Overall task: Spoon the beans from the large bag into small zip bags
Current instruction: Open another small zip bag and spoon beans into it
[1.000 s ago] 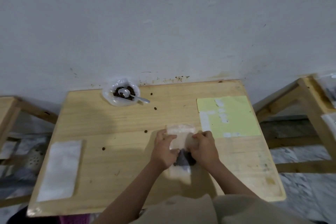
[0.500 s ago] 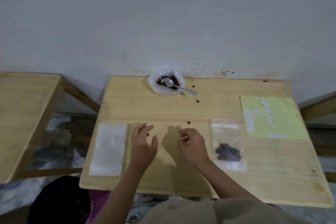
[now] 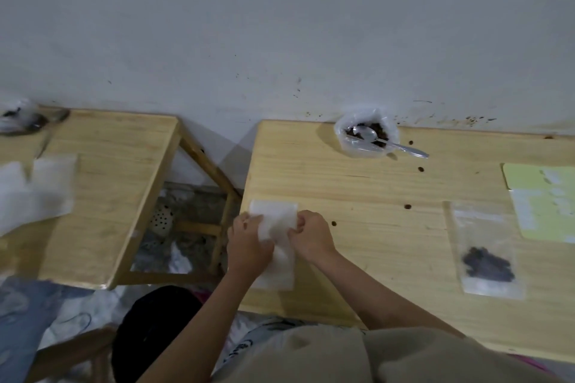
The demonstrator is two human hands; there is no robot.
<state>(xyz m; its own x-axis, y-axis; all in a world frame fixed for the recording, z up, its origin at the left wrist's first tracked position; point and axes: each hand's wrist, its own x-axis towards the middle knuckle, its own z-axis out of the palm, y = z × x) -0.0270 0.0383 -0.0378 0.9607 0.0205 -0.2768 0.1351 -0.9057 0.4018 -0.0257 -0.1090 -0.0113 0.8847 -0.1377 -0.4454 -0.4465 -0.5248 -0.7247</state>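
At the left edge of the wooden table lies a stack of empty small zip bags. My left hand and my right hand both pinch the top bag of that stack, one on each side. A filled small zip bag holding dark beans lies flat at the right. The large bag of dark beans stands open at the table's far edge by the wall, and a metal spoon rests in it, handle pointing right.
A pale green sheet lies at the far right. Loose beans are scattered on the tabletop. A second wooden table at the left carries more white bags and another bean bag. A gap separates the tables.
Both hands left the filled bag lying at the right and moved left onto the stack of empty bags, pinching the top one. The view has swung left.
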